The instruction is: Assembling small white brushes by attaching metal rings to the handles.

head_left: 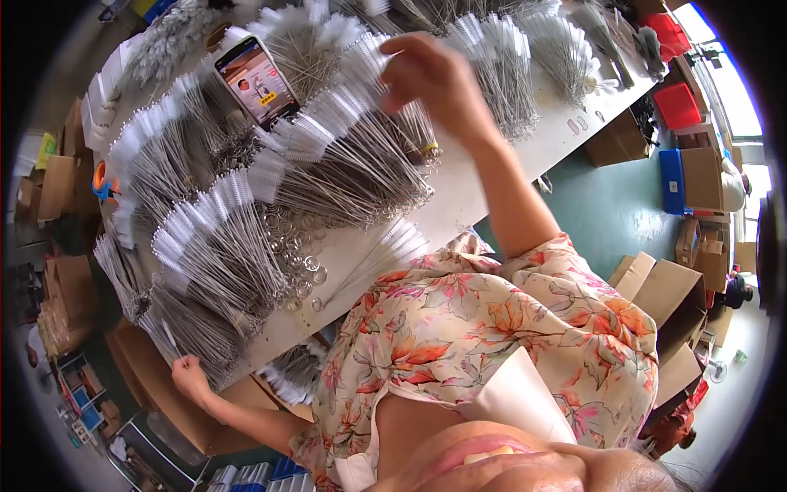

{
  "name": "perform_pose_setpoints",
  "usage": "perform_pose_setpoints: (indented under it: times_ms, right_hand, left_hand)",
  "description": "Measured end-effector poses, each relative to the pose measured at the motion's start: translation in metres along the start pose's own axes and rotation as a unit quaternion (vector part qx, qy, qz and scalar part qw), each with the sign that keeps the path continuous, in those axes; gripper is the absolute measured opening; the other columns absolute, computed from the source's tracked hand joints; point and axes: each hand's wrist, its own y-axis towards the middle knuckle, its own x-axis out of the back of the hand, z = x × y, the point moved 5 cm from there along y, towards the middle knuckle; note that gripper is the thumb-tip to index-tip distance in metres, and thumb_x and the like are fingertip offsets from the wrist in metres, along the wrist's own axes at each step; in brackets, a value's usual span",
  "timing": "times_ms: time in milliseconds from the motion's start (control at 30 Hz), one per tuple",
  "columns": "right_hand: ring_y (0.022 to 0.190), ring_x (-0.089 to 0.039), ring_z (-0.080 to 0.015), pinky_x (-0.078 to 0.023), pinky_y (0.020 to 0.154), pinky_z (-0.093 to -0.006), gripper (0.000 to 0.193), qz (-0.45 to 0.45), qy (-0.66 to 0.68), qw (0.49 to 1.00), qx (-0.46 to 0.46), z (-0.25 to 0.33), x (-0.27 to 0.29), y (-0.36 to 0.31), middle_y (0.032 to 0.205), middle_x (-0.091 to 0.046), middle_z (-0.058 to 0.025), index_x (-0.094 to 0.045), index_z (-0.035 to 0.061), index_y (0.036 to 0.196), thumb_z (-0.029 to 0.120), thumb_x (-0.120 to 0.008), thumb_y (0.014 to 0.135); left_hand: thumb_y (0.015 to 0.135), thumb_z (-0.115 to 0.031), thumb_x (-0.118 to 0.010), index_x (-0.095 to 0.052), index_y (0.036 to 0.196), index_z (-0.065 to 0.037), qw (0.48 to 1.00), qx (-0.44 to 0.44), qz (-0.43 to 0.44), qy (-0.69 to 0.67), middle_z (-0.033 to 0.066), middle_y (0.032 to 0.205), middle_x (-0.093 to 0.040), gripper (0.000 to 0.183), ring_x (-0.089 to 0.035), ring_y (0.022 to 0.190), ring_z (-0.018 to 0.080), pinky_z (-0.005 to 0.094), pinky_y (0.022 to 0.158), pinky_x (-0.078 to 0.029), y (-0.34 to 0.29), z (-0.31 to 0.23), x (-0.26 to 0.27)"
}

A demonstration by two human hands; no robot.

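Bundles of thin wire brushes (344, 156) with white bristle heads and looped ends cover the table. My left hand (190, 379) is at the table's near left edge, its fingers closed around the end of a slim pale brush (170, 338), beside a heap of brushes. Over the brushes at the far middle, my right hand (434, 86) is raised with its fingers bent and apart, and nothing shows in it. Motion blurs it slightly. A phone (256, 80) with a lit screen stands tilted among the bundles.
Loose metal rings (305, 275) lie near the table's front edge, beside a small fan of brushes (398, 246). An orange and blue tape roll (102, 182) sits at the left edge. Cardboard boxes (666, 295), a blue bin (672, 182) and red bins (677, 105) stand right.
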Motion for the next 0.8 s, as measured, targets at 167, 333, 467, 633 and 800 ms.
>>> perform_pose_setpoints:
  times_ms: [167, 333, 467, 633, 800]
  right_hand:
    - [0.070, -0.061, -0.0234, -0.048, 0.066, -0.0356, 0.023, -0.117, -0.457, 0.881, -0.038, -0.057, 0.104, 0.018, 0.074, -0.064, -0.0093, -0.067, 0.0129, 0.092, 0.027, -0.059, 0.075]
    - [0.079, -0.063, -0.0264, -0.049, 0.071, -0.0363, 0.022, -0.074, -0.473, 0.871, -0.108, -0.095, 0.120, 0.021, 0.082, -0.067, -0.0078, -0.069, 0.0141, 0.085, 0.031, -0.064, 0.072]
    - [0.077, -0.064, -0.0243, -0.049, 0.068, -0.0341, 0.024, -0.078, -0.409, 0.908, -0.051, -0.096, 0.138, 0.033, 0.079, -0.066, -0.0106, -0.069, 0.0119, 0.088, 0.029, -0.066, 0.071]
    - [0.069, -0.056, -0.0179, -0.042, 0.060, -0.0308, 0.019, -0.244, -0.174, 0.954, -0.020, -0.039, 0.244, 0.051, 0.074, -0.058, -0.0050, -0.062, 0.0090, 0.084, 0.027, -0.055, 0.082]
    - [0.083, -0.063, -0.0221, -0.048, 0.074, -0.0341, 0.019, -0.245, -0.498, 0.831, -0.040, -0.096, 0.327, 0.089, 0.089, -0.067, -0.0070, -0.069, 0.0204, 0.091, 0.027, -0.056, 0.079]
  left_hand:
    - [0.087, -0.006, -0.049, -0.058, 0.103, 0.005, 0.974, 0.006, -0.121, -0.189, 0.0132, 0.095, -0.062, 0.021, -0.059, 0.086, 0.0189, 0.0279, 0.077, -0.046, -0.017, -0.009, 0.024]
    - [0.091, -0.010, -0.046, -0.056, 0.114, 0.002, 0.952, -0.048, -0.195, -0.230, 0.0088, 0.093, -0.060, 0.028, -0.057, 0.082, 0.0164, 0.0256, 0.072, -0.046, -0.037, -0.096, 0.062]
    - [0.093, -0.018, -0.045, -0.057, 0.113, -0.002, 0.877, 0.033, -0.163, -0.451, -0.0020, 0.078, -0.045, 0.028, -0.031, 0.055, 0.0016, 0.0162, 0.042, -0.025, -0.049, -0.140, 0.070]
    - [0.094, -0.027, -0.046, -0.058, 0.111, -0.002, 0.865, 0.045, -0.117, -0.486, -0.0060, 0.073, -0.040, 0.032, -0.024, 0.051, -0.0011, 0.0152, 0.041, -0.016, -0.045, -0.144, 0.062]
    - [0.094, -0.027, -0.047, -0.059, 0.108, -0.002, 0.857, 0.056, -0.085, -0.506, -0.0052, 0.073, -0.041, 0.032, -0.024, 0.051, -0.0011, 0.0149, 0.041, -0.015, -0.047, -0.155, 0.043]
